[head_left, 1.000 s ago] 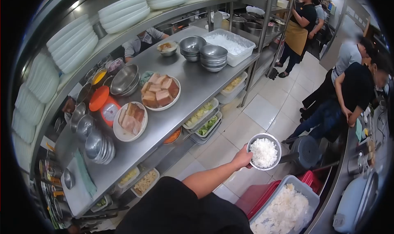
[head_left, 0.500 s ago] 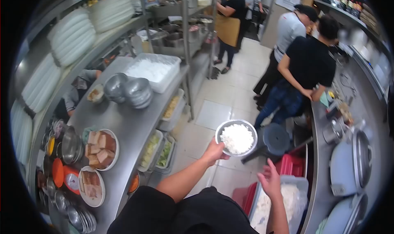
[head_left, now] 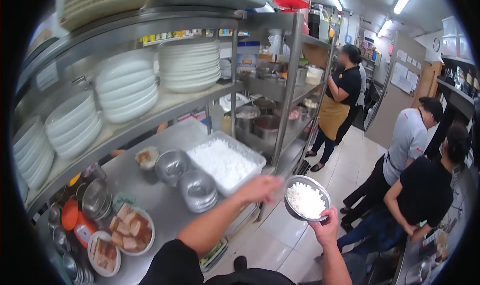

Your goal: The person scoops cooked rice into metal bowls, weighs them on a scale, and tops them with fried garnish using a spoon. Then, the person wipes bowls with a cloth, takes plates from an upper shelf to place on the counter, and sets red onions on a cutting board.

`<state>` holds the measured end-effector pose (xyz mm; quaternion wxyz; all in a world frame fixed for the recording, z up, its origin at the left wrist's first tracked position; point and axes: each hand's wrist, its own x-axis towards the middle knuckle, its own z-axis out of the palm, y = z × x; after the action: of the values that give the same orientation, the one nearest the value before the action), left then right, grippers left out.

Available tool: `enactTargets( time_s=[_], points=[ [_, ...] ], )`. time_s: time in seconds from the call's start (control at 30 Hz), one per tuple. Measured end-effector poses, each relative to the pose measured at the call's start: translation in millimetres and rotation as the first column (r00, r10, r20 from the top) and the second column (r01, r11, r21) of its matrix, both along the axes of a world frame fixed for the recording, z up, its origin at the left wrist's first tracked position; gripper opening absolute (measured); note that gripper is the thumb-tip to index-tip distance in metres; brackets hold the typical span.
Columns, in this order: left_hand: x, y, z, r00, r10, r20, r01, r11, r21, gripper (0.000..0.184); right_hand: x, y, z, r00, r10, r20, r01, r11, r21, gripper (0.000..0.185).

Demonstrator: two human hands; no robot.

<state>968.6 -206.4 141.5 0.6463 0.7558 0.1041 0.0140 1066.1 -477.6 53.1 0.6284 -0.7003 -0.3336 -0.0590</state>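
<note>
My right hand (head_left: 326, 227) grips the lower rim of a round metal bowl (head_left: 287, 205), thumb over the edge. White grainy food that looks like cooked rice (head_left: 306, 201) fills much of the bowl. My left hand (head_left: 259, 189) is empty and blurred by motion, its fingers stretched towards the bowl but apart from it. It is over the near right edge of a clear plastic tub (head_left: 261, 160) of white powder (head_left: 220, 157). Left of that hand, nested metal bowls (head_left: 198, 190) stand on the steel counter (head_left: 165, 185).
On the counter's left are two white bowls of meat chunks (head_left: 134, 230) (head_left: 104, 255), an orange scale (head_left: 86, 230) and more metal bowls (head_left: 96, 197). White plates (head_left: 190, 67) stack on the shelf above. Co-workers stand by the far shelves (head_left: 345, 85) and at the right (head_left: 427, 185).
The rice bowl has passed from my left hand to my right. My left hand has moved off it towards the counter. The view has tilted up and turned left.
</note>
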Motion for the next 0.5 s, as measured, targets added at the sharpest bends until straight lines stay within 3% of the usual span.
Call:
enactTargets(
  time_s=[0.03, 0.07, 0.1, 0.23, 0.27, 0.37, 0.47, 0.5],
  points=[
    [22, 28, 17, 0.985, 0.112, 0.134, -0.132, 0.98, 0.15, 0.052, 20, 10, 11, 0.998, -0.018, 0.056, 0.019, 1.0, -0.017, 0.043],
    [44, 53, 35, 0.88, 0.219, 0.422, -0.282, 0.955, 0.092, 0.052, 38, 17, 16, 0.994, -0.037, 0.101, 0.041, 0.998, -0.038, 0.044],
    [65, 77, 65, 0.809, 0.271, 0.521, -0.386, 0.914, 0.125, 0.046, 65, 24, 18, 0.999, 0.008, 0.032, -0.009, 1.0, 0.008, 0.044],
    [162, 162, 160, 0.653, 0.116, 0.748, -0.694, 0.486, 0.531, 0.031, 135, 52, 72, 0.994, 0.067, 0.084, -0.075, 0.992, 0.101, 0.047],
    [194, 185, 171, 0.652, 0.035, 0.757, -0.721, 0.338, 0.605, 0.031, 155, 59, 84, 0.994, 0.079, 0.079, -0.087, 0.991, 0.106, 0.048],
    [270, 221, 197, 0.789, 0.132, 0.6, -0.614, 0.151, 0.775, 0.028, 212, 81, 116, 0.984, 0.107, 0.14, -0.125, 0.984, 0.128, 0.05],
    [328, 238, 201, 0.909, 0.111, 0.402, -0.409, 0.052, 0.911, 0.026, 271, 103, 139, 0.967, 0.229, 0.11, -0.245, 0.954, 0.173, 0.049],
    [345, 242, 204, 0.946, 0.111, 0.304, -0.314, 0.095, 0.945, 0.028, 293, 112, 146, 0.967, 0.238, 0.09, -0.25, 0.955, 0.163, 0.05]
  ],
)
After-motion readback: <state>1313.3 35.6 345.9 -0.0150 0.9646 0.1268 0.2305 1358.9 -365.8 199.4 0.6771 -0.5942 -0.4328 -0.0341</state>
